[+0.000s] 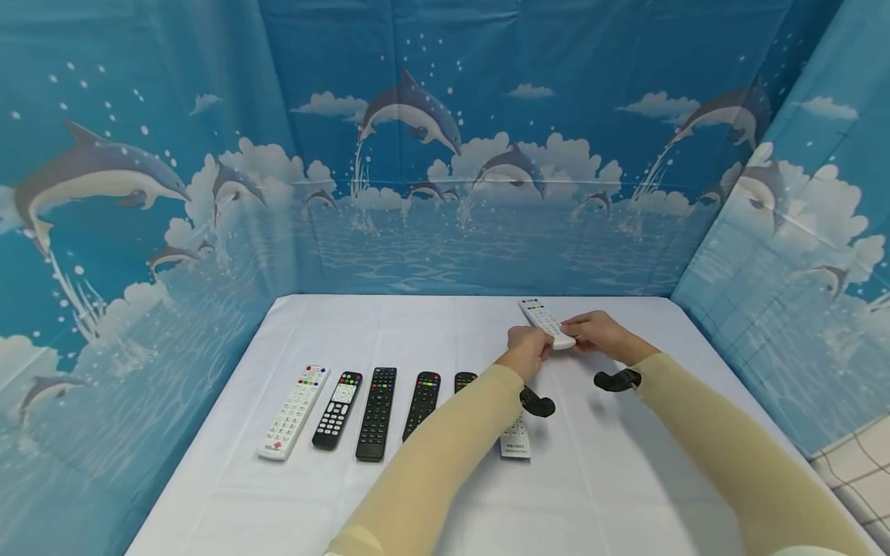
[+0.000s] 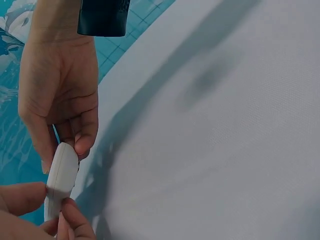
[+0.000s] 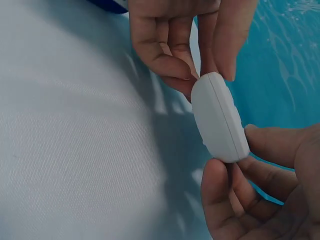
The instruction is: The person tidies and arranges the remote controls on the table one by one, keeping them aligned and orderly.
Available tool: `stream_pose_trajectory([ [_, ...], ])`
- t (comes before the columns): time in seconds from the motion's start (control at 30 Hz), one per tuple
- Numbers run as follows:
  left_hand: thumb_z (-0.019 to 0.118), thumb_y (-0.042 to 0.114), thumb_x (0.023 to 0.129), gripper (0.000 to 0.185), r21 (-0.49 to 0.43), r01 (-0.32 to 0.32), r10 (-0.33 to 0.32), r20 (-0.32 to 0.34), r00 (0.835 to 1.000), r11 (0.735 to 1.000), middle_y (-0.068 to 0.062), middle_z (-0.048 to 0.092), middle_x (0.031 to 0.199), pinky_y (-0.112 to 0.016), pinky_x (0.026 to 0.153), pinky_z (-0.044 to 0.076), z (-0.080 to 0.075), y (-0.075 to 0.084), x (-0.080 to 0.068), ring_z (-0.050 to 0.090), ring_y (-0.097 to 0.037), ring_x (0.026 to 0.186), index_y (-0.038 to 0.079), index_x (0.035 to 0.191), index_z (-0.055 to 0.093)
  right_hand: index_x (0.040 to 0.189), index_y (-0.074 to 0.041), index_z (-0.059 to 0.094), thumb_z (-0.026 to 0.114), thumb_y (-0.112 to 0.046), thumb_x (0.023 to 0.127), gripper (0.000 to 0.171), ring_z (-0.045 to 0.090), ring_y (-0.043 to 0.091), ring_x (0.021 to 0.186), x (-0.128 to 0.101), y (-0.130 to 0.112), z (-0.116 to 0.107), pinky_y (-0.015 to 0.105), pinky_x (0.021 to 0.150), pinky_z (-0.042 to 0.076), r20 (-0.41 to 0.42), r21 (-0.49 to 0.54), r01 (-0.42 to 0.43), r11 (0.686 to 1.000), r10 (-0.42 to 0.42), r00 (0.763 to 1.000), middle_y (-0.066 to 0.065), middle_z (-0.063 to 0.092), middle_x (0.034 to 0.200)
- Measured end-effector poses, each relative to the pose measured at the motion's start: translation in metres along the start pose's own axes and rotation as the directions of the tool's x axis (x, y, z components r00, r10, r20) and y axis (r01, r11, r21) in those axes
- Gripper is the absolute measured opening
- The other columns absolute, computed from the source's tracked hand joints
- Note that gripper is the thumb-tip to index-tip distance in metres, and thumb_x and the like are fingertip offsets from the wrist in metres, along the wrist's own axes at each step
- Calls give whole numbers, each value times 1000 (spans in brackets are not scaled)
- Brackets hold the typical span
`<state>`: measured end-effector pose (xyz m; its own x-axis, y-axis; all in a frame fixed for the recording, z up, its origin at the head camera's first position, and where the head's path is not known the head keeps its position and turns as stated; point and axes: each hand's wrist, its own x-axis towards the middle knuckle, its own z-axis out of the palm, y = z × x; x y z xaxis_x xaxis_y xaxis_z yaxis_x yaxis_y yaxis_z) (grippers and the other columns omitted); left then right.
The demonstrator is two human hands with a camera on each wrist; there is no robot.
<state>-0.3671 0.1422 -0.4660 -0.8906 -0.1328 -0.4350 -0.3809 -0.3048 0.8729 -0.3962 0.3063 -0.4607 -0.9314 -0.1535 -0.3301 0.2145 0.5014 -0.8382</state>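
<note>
Over white tablecloth (image 1: pixel 417 324), slim white remote (image 1: pixel 545 321) with coloured top buttons.

The room is evenly and brightly lit, the white tablecloth (image 1: pixel 417 332) almost glowing with no harsh glare. Light seems to come from above, since shadows under the forearms fall short and soft toward six o'clock. In the head view the backdrop (image 1: pixel 445 154) bows outward at nine and three o'clock, a wide-lens bend, yet stays sharp. The left wrist view is softer: a broad diffuse shadow sweeps from twelve toward seven o'clock, and the fingers (image 2: pixel 30 200) at seven o'clock blur. The right wrist view shows crisp cloth weave at nine o'clock, with dappled finger shadows near the centre and slight softness at five o'clock
</note>
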Motion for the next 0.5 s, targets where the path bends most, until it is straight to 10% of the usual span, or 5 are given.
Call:
stream_pose_trajectory([
  [0.5,71,-15,80,37,-19,25,-24,49,999,1000,-10,69,93,-33,79,60,-3,10,-6,68,-19,85,-4,115,66,148,1,45,60,-26,103,55,61,16,86,-10,-9,-4,42,89,55,-22,69,-17,997,18,1000,7,64,111],
])
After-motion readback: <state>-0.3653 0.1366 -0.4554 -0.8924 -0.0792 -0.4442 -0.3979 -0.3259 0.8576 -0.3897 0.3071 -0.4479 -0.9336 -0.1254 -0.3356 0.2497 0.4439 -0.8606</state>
